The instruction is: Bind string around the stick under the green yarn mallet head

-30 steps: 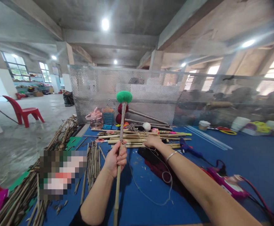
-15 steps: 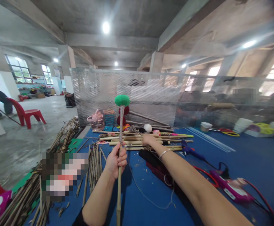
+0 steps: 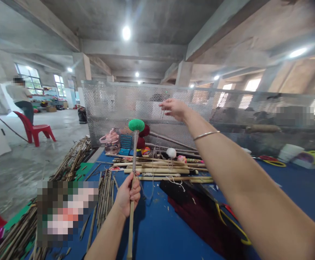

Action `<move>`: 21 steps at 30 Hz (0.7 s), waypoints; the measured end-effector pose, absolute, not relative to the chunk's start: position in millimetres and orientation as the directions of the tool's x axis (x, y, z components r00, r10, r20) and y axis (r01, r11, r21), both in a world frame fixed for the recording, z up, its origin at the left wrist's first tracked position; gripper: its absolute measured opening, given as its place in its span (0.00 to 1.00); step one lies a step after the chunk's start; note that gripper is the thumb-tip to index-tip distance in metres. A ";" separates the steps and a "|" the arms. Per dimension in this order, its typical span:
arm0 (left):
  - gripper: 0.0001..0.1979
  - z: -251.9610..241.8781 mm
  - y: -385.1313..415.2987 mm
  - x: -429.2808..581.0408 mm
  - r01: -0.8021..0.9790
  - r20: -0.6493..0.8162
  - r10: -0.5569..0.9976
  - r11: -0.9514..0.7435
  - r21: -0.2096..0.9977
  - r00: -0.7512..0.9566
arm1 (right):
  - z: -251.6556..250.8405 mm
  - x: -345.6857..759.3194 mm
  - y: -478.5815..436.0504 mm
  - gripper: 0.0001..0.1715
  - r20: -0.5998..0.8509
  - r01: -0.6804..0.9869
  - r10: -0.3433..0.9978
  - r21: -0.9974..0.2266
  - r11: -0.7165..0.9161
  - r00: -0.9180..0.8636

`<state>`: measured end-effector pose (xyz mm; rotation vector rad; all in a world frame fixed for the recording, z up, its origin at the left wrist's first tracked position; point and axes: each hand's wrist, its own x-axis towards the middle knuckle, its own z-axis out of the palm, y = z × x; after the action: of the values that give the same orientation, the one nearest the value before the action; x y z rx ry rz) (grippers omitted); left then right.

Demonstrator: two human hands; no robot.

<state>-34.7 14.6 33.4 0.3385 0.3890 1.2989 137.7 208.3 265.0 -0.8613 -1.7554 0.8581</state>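
Observation:
My left hand [image 3: 128,195] is wrapped around the bamboo handle of a mallet-like stick [image 3: 131,224] with a rounded green head [image 3: 136,125]. The stick stands nearly upright, and grey string is wound round its upper shaft [image 3: 134,151]. Raised well above the table, my right hand [image 3: 173,109] has its fingers drawn together, with a thin string [image 3: 162,115] hanging from them. Slack string [image 3: 152,187] loops down beside the stick. Behind the green head lie dark red padded heads [image 3: 144,130] on wrapped sticks.
Bamboo sticks [image 3: 157,170] lie across the blue table [image 3: 157,224], near a white ball [image 3: 171,152] and dark cloth [image 3: 198,220]. Scissors [image 3: 236,224] rest under my right forearm. Twig bundles [image 3: 19,227] line the left edge. A perforated metal screen [image 3: 111,104] stands behind. A person [image 3: 20,95] stands far left.
My right hand has risen from the bamboo sticks to high above the table, drawing string up. My left hand and the stick sit slightly lower and further left. The scissors now show.

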 end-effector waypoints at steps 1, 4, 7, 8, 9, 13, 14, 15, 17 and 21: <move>0.07 33.2 14.7 -34.7 -0.859 -0.097 0.972 0.236 0.454 0.216 | 280.0 140.5 201.5 0.05 0.548 0.176 0.803 -0.789 0.589 -0.233; 0.07 32.9 14.4 -34.8 -0.857 -0.112 0.973 0.231 0.461 0.202 | 315.0 154.4 168.8 0.04 0.798 0.184 0.603 -0.589 0.787 -0.022; 0.07 32.8 14.3 -35.7 -0.852 -0.098 0.974 0.227 0.472 0.205 | 333.2 174.8 117.9 0.07 0.898 0.178 0.413 -0.436 0.882 0.151; 0.07 32.7 14.4 -36.2 -0.849 -0.094 0.973 0.229 0.476 0.209 | 335.4 182.6 97.1 0.07 0.918 0.196 0.364 -0.390 0.900 0.159; 0.07 32.6 14.5 -36.7 -0.846 -0.093 0.973 0.232 0.480 0.213 | 335.5 190.5 74.7 0.07 0.936 0.239 0.319 -0.346 0.907 0.145; 0.06 32.2 14.5 -37.2 -0.831 -0.090 0.970 0.238 0.503 0.224 | 313.2 218.2 -11.7 0.06 0.956 0.474 0.293 -0.251 0.844 -0.014; 0.06 32.2 14.2 -36.8 -0.827 -0.086 0.970 0.238 0.510 0.226 | 300.9 223.2 -26.7 0.06 0.937 0.529 0.346 -0.271 0.804 -0.045; 0.06 32.2 13.8 -36.2 -0.820 -0.083 0.969 0.240 0.519 0.231 | 285.9 227.2 -37.2 0.07 0.889 0.568 0.445 -0.311 0.762 -0.109; 0.07 32.6 12.7 -34.5 -0.802 -0.086 0.966 0.250 0.542 0.243 | 248.3 232.7 -44.6 0.11 0.598 0.590 0.703 -0.427 0.685 -0.384; 0.07 33.8 10.6 -29.9 -0.739 -0.120 0.961 0.270 0.618 0.251 | 163.9 237.3 -30.4 0.11 -0.278 0.697 0.659 -0.470 0.542 -0.699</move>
<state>-29.9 10.6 33.8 0.4919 0.5355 1.2210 237.3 -30.4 163.9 -1.2403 -2.8174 0.9080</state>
